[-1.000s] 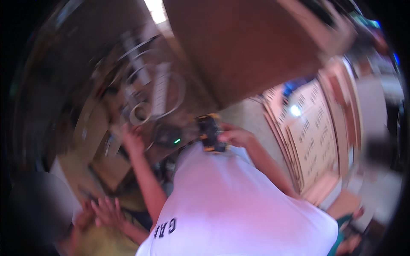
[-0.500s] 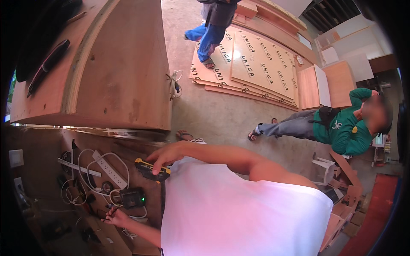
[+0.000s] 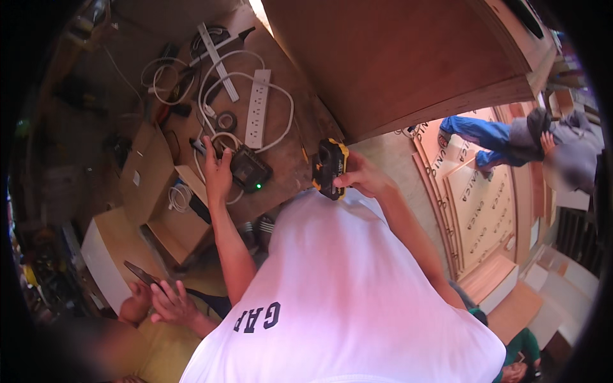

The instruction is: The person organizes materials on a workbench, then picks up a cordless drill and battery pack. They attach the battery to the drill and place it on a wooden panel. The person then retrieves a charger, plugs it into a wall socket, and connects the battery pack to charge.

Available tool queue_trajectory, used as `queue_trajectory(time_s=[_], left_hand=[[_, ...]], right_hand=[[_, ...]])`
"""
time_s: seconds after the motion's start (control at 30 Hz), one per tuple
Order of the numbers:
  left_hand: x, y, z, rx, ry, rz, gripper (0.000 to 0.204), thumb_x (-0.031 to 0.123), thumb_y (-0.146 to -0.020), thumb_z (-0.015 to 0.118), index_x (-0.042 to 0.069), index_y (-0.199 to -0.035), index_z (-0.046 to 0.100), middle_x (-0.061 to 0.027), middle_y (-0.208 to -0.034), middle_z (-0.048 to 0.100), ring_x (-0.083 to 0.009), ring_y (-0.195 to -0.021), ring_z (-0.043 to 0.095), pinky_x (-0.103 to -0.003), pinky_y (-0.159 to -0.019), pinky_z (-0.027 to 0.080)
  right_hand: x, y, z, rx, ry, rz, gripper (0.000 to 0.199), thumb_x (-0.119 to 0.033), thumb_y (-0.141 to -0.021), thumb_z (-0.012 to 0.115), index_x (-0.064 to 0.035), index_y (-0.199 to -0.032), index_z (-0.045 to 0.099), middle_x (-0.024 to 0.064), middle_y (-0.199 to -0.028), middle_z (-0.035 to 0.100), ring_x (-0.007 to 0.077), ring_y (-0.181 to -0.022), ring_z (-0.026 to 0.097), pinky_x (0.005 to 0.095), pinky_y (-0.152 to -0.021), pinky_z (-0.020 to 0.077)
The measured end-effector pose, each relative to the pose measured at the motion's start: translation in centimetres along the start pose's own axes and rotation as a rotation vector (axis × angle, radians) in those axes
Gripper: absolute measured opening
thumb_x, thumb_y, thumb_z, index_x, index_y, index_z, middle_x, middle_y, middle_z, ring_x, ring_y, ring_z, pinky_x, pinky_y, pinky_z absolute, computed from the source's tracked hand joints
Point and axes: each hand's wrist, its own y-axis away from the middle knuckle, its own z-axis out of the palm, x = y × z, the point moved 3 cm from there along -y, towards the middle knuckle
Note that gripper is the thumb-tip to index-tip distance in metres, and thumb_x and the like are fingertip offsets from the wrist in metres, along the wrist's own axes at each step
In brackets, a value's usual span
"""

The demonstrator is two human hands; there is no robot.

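My right hand (image 3: 361, 177) is closed around the side of a black and yellow power-tool battery pack (image 3: 330, 169), held upright in front of my white shirt. Over the wooden worktop (image 3: 290, 167), my left hand (image 3: 218, 171) is raised with its thumb apart from the fingers. Something small and dark (image 3: 199, 147) shows beside those fingertips; whether they touch it I cannot tell. Just right of my left hand sits a black battery charger (image 3: 249, 167) with a lit green light. A white power strip (image 3: 257, 108) lies beyond the charger, its cord looping around it.
A roll of dark tape (image 3: 225, 120) and a white metal strip (image 3: 218, 62) lie among cables. A large wooden cabinet (image 3: 396, 57) stands at the right. At lower left, a co-worker's hand (image 3: 174, 305) is near a dark flat piece (image 3: 140, 273). Printed plywood sheets (image 3: 472, 198) lie on the floor.
The view has swung, bringing the worktop toward the middle. My right hand still holds the battery pack, now more upright. My left hand's fingers look more extended, and a co-worker shows at lower left.
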Motion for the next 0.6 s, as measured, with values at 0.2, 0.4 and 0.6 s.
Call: queue_trajectory(time_s=[0.2, 0.4, 0.6], left_hand=[[-2.1, 7.0, 1.2, 0.207, 0.121, -0.239, 0.072, 0.025, -0.108, 0.069, 0.008, -0.168, 0.034, -0.019, -0.158, 0.053, -0.0254, -0.141, 0.055, -0.037, -0.116, 0.042], [0.0, 9.2, 3.3, 0.078, 0.029, -0.298, 0.051, 0.036, -0.111, 0.064, 0.01, -0.153, 0.058, -0.0154, -0.13, 0.07, -0.0237, -0.113, 0.069, -0.034, -0.102, 0.05], [-2.1, 10.8, 4.6, -0.081, 0.001, -0.188, 0.051, 0.04, -0.111, 0.061, 0.011, -0.153, 0.059, -0.0171, -0.13, 0.067, -0.0284, -0.114, 0.066, -0.038, -0.103, 0.049]], right_hand=[[0.7, -1.5, 0.4, 0.014, -0.094, 0.051, 0.097, -0.01, -0.079, 0.09, -0.0042, -0.163, 0.041, 0.0121, -0.14, 0.065, 0.0269, -0.124, 0.069, 0.0442, -0.11, 0.0544], [0.6, -3.6, 0.7, 0.088, 0.199, 0.035, 0.103, -0.017, -0.08, 0.091, -0.0093, -0.168, 0.037, 0.0133, -0.14, 0.064, 0.027, -0.123, 0.068, 0.0443, -0.105, 0.056], [-1.2, -3.1, 4.7, 0.261, 1.252, -0.19, 0.111, -0.019, -0.068, 0.094, -0.0047, -0.164, 0.04, 0.0209, -0.132, 0.059, 0.0391, -0.122, 0.063, 0.047, -0.101, 0.0544]])
